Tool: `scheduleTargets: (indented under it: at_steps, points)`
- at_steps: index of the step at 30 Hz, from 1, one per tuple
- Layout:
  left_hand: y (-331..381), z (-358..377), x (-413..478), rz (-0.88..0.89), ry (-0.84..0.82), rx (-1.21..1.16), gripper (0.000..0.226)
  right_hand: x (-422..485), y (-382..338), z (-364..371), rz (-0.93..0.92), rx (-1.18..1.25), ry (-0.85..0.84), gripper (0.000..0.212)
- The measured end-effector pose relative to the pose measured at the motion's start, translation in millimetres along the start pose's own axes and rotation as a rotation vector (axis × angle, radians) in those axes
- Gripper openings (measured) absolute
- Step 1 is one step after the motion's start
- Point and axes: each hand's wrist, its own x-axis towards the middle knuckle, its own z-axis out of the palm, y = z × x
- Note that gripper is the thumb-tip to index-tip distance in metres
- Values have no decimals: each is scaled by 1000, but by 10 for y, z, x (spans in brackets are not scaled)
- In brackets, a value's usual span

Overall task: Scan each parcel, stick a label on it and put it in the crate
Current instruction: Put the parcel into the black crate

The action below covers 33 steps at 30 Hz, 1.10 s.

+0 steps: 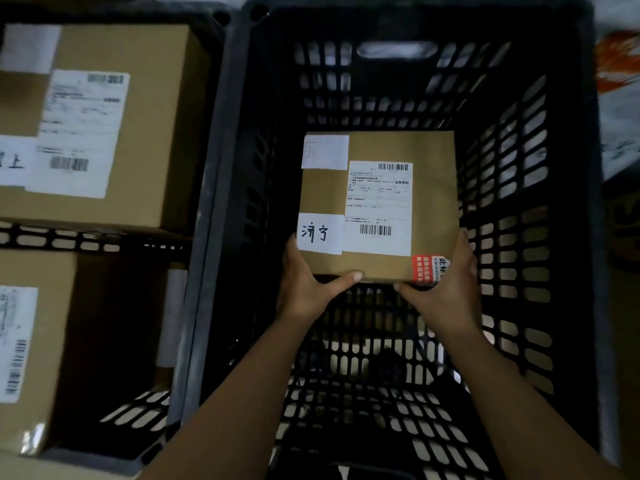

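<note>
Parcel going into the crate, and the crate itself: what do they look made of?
The parcel looks like brown cardboard, matte, with crisp folded edges; its white labels seem to be paper. The crate appears to be black moulded plastic, judging by its slotted lattice walls and rounded handle cut-out.

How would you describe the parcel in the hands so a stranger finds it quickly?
Look into the black slotted crate on the right. The one brown parcel inside is gripped by the left hand and the right hand. Only it shows a red sticker at its near right corner.
</note>
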Motion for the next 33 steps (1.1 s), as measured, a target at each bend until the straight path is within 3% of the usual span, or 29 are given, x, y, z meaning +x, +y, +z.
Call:
scheduleTargets:
  at_steps: [4, 9, 14, 18, 27, 33]
  points:
    - [-100, 55, 119, -32, -12, 54, 124, 86, 37, 89, 29, -52, -14, 123]
    - [-85, 120, 187, 2, 2, 217, 125, 171, 96, 121, -14, -155, 4, 104]
    - [-32, 148, 211, 310, 93, 480, 99, 209, 70, 137, -148, -407, 4, 86]
    - [7, 148, 312, 449, 37, 603, 77, 256, 8, 165, -230, -537, -10, 76]
    - [231, 10, 166, 441, -21, 629, 68, 104, -365, 22, -268, -524, -111, 69]
    - [808, -298, -398, 588, 64, 675, 62, -234, -1005, -508, -413, -558, -114, 59]
